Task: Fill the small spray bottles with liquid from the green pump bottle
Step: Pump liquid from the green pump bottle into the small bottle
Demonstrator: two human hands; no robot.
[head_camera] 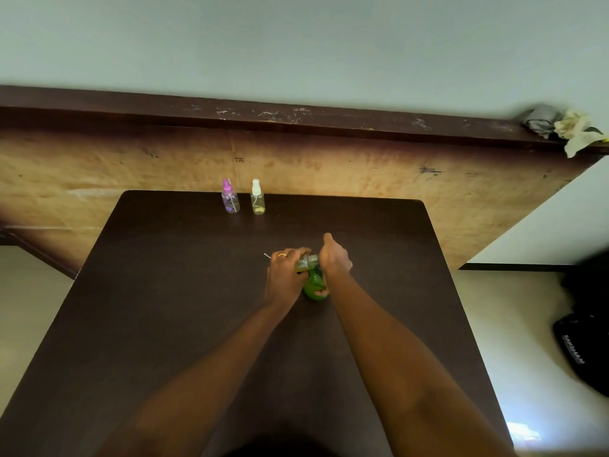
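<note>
Working mid-desk: both hands meet over the green pump bottle, which stands on the dark top roughly centre, slightly right. Left hand has its fingers wrapped round a small clear bottle with yellowish-green liquid in it, held right at the top of the green one, touching or nearly so; can't tell which. Ring on one left finger. Thin white stick pokes out past the left knuckles; can't tell what it is. Right hand is clamped over the upper part of the green pump bottle from the right side, one digit sticking out toward the far edge; the rest of that grip is hidden by the hand itself. Pump head isn't visible under the hands. Two more bottles stand upright at the desk's far edge, just beside each other, well apart from the hands: purple-capped spray bottle on the left, white-capped spray bottle on the right with a little yellowish liquid at the bottom. Behind the desk, a worn wooden panel with crumpled cloths on its top ledge at far right. Black bag on the floor to the right.
</note>
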